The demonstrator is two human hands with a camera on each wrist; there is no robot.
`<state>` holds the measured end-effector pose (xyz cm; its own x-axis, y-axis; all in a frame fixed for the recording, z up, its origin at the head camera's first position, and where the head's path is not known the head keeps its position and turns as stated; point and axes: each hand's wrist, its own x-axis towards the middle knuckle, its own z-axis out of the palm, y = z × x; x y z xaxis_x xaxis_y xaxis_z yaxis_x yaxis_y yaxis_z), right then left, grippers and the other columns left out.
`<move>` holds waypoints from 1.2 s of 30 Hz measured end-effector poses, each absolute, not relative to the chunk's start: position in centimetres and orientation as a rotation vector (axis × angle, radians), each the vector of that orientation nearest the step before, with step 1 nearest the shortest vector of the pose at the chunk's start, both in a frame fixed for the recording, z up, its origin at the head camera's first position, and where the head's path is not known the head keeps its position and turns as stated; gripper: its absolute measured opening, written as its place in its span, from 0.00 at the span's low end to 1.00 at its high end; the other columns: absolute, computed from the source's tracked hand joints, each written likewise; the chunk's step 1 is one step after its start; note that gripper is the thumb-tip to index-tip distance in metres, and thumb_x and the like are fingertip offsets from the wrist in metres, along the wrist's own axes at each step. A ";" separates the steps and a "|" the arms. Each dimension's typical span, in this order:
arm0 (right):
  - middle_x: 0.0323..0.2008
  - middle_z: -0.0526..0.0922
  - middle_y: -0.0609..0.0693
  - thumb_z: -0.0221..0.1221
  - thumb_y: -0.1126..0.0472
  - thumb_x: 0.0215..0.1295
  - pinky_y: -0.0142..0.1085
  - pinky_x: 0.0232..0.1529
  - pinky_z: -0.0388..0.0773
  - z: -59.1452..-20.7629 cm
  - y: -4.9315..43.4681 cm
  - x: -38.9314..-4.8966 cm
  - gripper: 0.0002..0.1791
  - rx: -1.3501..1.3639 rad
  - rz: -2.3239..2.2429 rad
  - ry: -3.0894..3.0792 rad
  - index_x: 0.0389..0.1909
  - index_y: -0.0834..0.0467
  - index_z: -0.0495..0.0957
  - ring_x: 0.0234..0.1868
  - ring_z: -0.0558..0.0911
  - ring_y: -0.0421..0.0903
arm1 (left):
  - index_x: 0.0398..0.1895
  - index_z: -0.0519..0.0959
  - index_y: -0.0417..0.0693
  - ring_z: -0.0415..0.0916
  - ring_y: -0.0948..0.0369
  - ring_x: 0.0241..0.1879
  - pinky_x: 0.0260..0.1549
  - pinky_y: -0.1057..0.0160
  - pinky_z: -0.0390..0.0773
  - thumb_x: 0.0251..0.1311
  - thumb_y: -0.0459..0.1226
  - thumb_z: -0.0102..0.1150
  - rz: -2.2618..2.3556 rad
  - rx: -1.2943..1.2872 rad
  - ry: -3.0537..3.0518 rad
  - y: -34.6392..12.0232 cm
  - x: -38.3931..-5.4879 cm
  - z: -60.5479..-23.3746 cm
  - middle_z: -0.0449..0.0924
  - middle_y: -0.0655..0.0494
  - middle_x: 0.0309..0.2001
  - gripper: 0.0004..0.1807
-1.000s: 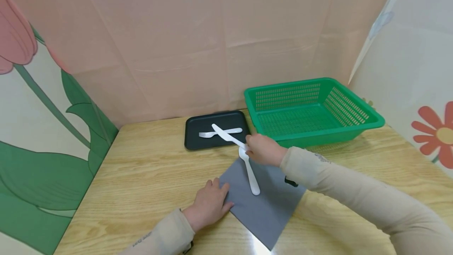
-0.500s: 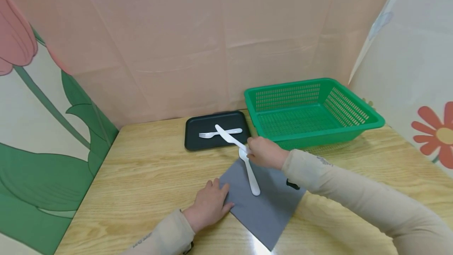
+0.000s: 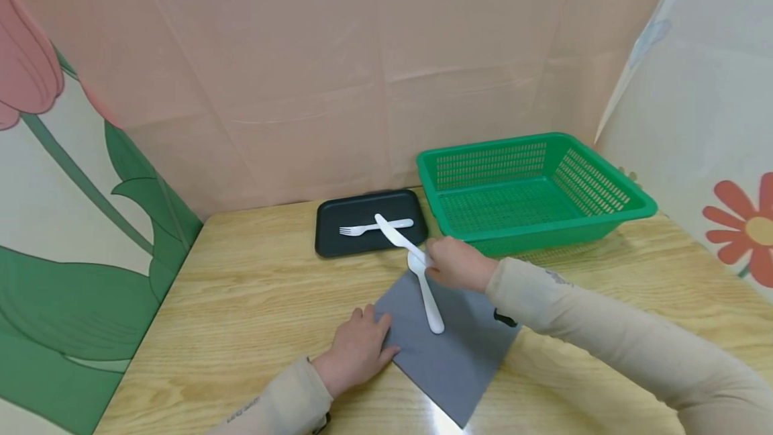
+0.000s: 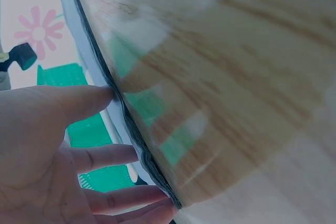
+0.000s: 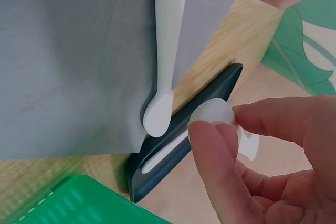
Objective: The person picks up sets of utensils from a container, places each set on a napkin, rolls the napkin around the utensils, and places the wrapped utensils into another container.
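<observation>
I see my right hand (image 3: 455,264) pinching the white knife (image 3: 399,238) by its handle end. The knife's long axis runs from these fingers away and to the left, its blade directed over the black tray (image 3: 329,245), where the fork (image 3: 361,229) lies crosswise. The right hand is the nearer to the tray; the basket (image 3: 531,223) stands just beyond it, to the right. The spoon (image 3: 429,304) rests left of and nearer me than the right hand, bowl outward, on the grey napkin (image 3: 461,361). My left hand (image 3: 357,348) grasps nothing, its fingers extended against the napkin's left edge on the counter (image 3: 260,287). The right fingers conceal the knife's handle end; the right wrist view foreshortens the knife. The blade's height above the tray I cannot tell.
</observation>
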<state>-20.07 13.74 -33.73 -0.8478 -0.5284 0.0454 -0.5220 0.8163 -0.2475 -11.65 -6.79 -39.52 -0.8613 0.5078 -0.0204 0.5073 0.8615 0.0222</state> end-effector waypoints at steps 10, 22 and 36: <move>0.15 0.70 0.49 0.60 0.65 0.56 0.30 0.18 0.66 -34.3 14.2 -19.9 0.08 -0.840 -0.399 2.962 0.24 0.63 0.71 0.17 0.69 0.40 | 0.45 0.74 0.48 0.71 0.55 0.34 0.20 0.61 0.72 0.56 0.54 0.58 0.030 0.827 3.023 -6.8 -11.6 -39.6 0.73 0.48 0.39 0.23; 0.15 0.70 0.49 0.60 0.64 0.58 0.31 0.17 0.67 -34.6 14.6 -19.7 0.08 -0.799 -0.384 2.924 0.27 0.64 0.71 0.15 0.71 0.41 | 0.47 0.74 0.48 0.71 0.56 0.35 0.20 0.61 0.72 0.57 0.54 0.58 0.027 0.825 3.020 -6.7 -11.6 -39.6 0.73 0.48 0.39 0.23; 0.15 0.71 0.50 0.61 0.64 0.56 0.30 0.18 0.68 -35.2 14.7 -19.6 0.10 -0.790 -0.395 2.905 0.30 0.66 0.71 0.16 0.72 0.41 | 0.46 0.74 0.48 0.71 0.55 0.34 0.20 0.61 0.71 0.57 0.54 0.57 0.031 0.829 3.017 -6.8 -11.6 -39.6 0.73 0.48 0.38 0.22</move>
<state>-19.58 14.69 -35.18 -0.8595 -0.5100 -0.0337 -0.4826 0.8314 -0.2755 -11.64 -6.78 -39.62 -0.8595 0.5111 -0.0064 0.5109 0.8594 0.0223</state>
